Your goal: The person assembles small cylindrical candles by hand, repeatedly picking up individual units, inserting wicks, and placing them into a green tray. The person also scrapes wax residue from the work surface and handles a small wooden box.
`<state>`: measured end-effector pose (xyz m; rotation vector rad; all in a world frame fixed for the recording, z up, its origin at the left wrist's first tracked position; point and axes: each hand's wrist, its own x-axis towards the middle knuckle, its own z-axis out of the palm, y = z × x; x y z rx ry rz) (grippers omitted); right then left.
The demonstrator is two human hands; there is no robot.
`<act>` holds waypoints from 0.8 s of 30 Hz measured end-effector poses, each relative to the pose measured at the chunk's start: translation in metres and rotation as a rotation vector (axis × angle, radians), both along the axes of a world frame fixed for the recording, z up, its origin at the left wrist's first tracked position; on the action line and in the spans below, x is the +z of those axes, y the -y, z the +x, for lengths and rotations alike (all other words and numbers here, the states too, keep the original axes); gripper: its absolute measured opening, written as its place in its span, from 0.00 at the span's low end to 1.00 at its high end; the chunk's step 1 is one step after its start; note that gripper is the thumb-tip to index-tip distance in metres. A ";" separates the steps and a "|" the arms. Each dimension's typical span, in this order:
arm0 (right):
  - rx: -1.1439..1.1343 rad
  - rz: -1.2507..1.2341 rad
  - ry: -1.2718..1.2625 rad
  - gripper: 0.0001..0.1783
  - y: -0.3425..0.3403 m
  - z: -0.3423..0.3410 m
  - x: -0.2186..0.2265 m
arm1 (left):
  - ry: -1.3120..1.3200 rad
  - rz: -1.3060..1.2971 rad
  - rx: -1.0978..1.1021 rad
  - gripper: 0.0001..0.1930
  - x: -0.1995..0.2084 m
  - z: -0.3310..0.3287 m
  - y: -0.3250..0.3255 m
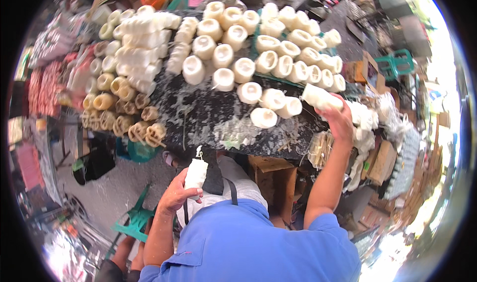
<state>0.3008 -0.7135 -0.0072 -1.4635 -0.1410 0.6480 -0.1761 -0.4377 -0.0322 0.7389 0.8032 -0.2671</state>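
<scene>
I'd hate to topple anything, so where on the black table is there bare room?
The black table is open, though white-flecked, between the tan pieces at left and the white cylinders, and along the near edge's middle. The far side is packed.

White waxy-looking cyl. (197,174) w/ pale string wick (201,153), L hand (179,191): matt, slightly rough sides. Longer white waxy cyl. (319,97), R hand (340,124): matt, fairly smooth. Cream hollow-topped wax-like cyls. (194,72): mostly smooth, semi-matt. Black flat tabletop (198,105): rough w/ flaky whitish residue (236,130), mat'l unclear. Blue short-sleeved shirt (248,242): soft matt cloth. Green chair (133,227): smooth plastic. Brown open-fronted box (286,195): dull, cardbd or wood, can't tell.
</scene>
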 end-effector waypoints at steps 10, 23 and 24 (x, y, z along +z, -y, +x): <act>0.812 -0.353 -0.039 0.36 -0.159 -0.263 -0.026 | -0.417 0.231 0.331 0.34 -0.039 -0.184 -0.022; 1.291 -0.805 0.437 0.38 -0.394 -0.591 -0.327 | -0.843 0.322 0.645 0.28 -0.286 -0.407 -0.175; 1.237 -0.798 0.480 0.37 -0.419 -0.611 -0.346 | -0.835 0.342 0.674 0.28 -0.304 -0.415 -0.196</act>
